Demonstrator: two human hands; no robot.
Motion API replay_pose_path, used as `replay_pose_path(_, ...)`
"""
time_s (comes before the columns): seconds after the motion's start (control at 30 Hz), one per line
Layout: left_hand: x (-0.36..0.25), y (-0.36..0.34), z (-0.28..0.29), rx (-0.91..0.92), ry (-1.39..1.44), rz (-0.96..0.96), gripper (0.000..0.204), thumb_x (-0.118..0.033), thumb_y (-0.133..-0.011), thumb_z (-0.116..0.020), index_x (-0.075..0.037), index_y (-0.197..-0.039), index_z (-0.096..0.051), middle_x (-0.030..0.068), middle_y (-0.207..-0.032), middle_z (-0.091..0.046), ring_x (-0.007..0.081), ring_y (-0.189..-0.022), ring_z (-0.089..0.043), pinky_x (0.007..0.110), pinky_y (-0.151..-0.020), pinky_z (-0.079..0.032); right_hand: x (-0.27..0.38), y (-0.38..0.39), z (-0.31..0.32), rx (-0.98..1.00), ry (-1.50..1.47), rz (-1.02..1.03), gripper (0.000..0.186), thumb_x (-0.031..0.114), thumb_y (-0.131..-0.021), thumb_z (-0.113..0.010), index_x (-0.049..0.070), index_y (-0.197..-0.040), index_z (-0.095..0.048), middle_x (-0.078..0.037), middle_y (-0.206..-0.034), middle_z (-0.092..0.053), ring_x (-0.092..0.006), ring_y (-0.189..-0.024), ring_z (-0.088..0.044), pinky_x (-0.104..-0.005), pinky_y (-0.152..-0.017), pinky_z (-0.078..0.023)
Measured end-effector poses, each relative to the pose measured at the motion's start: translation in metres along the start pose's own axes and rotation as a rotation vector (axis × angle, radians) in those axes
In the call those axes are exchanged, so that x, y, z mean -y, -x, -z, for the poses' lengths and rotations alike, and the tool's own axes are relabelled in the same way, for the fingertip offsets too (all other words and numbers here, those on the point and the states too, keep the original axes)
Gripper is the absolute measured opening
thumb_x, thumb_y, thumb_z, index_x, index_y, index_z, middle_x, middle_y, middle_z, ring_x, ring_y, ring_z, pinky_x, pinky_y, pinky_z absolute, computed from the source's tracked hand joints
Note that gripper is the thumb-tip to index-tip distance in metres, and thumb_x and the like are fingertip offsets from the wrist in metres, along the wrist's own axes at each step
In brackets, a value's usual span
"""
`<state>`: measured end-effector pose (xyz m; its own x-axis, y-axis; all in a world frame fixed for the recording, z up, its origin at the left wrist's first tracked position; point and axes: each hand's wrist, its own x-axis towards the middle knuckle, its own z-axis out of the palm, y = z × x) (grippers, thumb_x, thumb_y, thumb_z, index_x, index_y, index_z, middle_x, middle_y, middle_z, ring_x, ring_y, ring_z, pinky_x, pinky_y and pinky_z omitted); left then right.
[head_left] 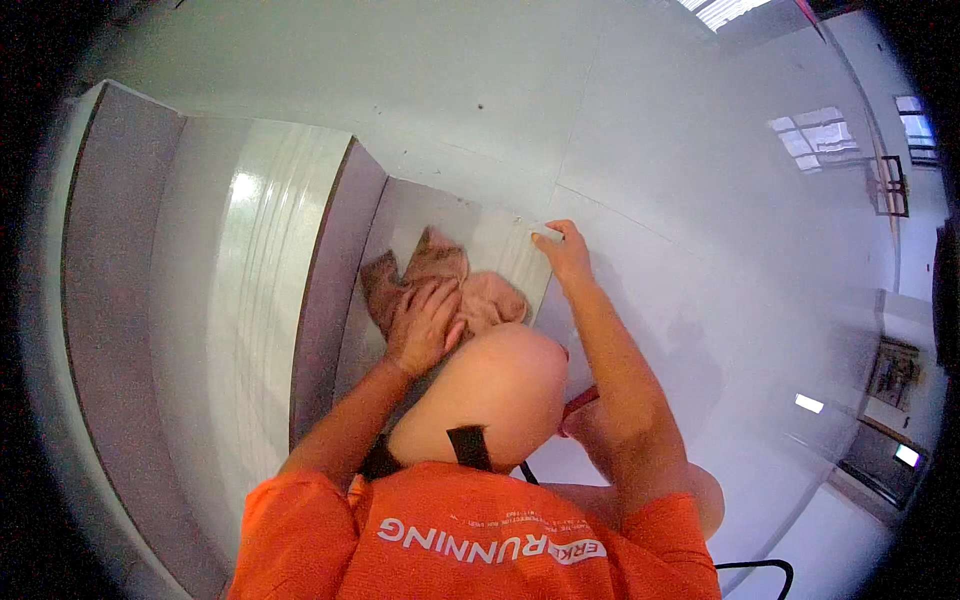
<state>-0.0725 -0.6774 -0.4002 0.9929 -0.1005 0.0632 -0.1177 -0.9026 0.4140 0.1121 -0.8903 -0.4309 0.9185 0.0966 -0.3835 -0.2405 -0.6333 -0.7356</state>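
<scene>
A brown, crumpled cloth (pixel 408 283) lies on a pale stair step (pixel 428 205) in front of me. My left hand (pixel 427 318) rests on top of it, fingers stretched over the fabric, pressing it against the tread. The cloth's lighter brown part bunches to the right of my fingers. At the step's right end, beside the nosing strip, my right hand (pixel 567 250) curls its fingers and thumb at the edge. A whitish bit shows between thumb and forefinger, and I cannot tell it from the step.
Another glossy, grooved step (pixel 265 200) rises at the left, with its brown riser (pixel 335 225) beside the cloth. A pale wall (pixel 480 70) runs along the far side. My bent knee (pixel 510 375) is close behind the cloth. Lit panes (pixel 820 140) show at the upper right.
</scene>
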Motion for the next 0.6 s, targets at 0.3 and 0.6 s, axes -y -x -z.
replay_pose_path(0.3, 0.001, -0.084, 0.010, -0.127, 0.016, 0.037, 0.042, -0.028, -0.081, -0.061, -0.006, -0.116, -0.056, 0.0081, -0.127, -0.051, 0.0269, -0.121, -0.043, 0.046, -0.102, -0.030, 0.017, -0.036, -0.018, 0.241, -0.169, -0.109, 0.025, 0.022, -0.076, -0.069, 0.006, -0.095, -0.067, -0.009, -0.094, -0.066, -0.0202, -0.085, -0.061, -0.0320, -0.077, -0.048)
replay_pose_path(0.6, -0.014, 0.031, 0.021, 0.097, 0.054, 0.078, 0.045, -0.025, -0.080, -0.063, -0.006, -0.119, -0.053, 0.0082, -0.131, -0.048, 0.0265, -0.124, -0.040, 0.048, -0.104, -0.028, 0.006, -0.011, 0.003, 0.105, -0.035, 0.028, 0.028, 0.025, -0.075, -0.068, 0.011, -0.100, -0.069, -0.011, -0.099, -0.067, -0.0260, -0.093, -0.062, -0.0348, -0.082, -0.047)
